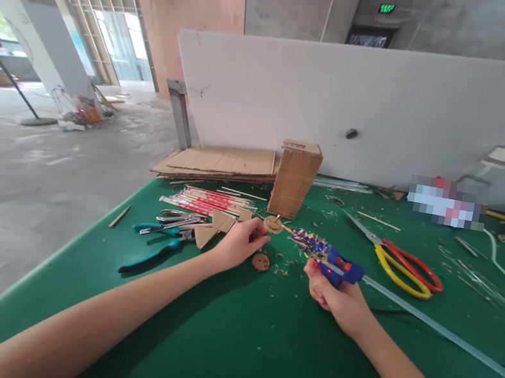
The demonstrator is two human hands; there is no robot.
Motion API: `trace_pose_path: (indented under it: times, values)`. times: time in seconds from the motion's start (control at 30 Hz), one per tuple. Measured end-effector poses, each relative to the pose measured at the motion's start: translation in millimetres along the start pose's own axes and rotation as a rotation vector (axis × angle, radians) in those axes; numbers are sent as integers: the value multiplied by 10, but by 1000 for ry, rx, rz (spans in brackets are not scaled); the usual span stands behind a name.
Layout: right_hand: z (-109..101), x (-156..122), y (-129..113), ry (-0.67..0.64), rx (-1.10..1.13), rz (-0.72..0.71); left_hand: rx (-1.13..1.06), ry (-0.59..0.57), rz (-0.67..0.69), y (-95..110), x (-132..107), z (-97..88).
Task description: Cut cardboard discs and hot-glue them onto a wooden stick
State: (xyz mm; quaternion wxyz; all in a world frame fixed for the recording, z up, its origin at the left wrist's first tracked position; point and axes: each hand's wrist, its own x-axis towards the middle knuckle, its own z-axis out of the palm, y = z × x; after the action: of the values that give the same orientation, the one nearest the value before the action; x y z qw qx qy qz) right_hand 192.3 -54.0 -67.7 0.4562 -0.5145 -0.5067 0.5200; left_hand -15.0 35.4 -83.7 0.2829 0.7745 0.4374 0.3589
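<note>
My right hand (336, 295) is closed around a blue glue gun (326, 257) whose nozzle points left toward a small round cardboard disc (272, 224). A long clear glue stick (442, 330) trails from the gun's back to the right. My left hand (240, 242) has its fingers curled and pinches at the disc's left edge. A second cardboard disc (260, 261) lies flat on the green table (226, 341), just right of the left hand.
An upright cardboard box (294, 179) stands behind the disc. Flat cardboard sheets (222, 163), red-wrapped chopsticks (211, 202), cardboard offcuts (214, 226) and teal pliers (157, 244) lie to the left. Yellow-and-red scissors (402, 266) lie to the right. A white board (393, 109) walls the table's back.
</note>
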Motion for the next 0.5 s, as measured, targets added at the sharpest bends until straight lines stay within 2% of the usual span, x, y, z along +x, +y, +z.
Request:
trace_pose_path:
  times: [0.13,0.33,0.5]
  values:
    - [-25,20,16,30,-135,81,-84,11,-50,22,11,-7]
    - [-69,26,43,11,-282,23,-89,1,-57,54,-2,-26]
    - [-47,24,37,31,-307,-33,-130,1,-58,44,-5,-17]
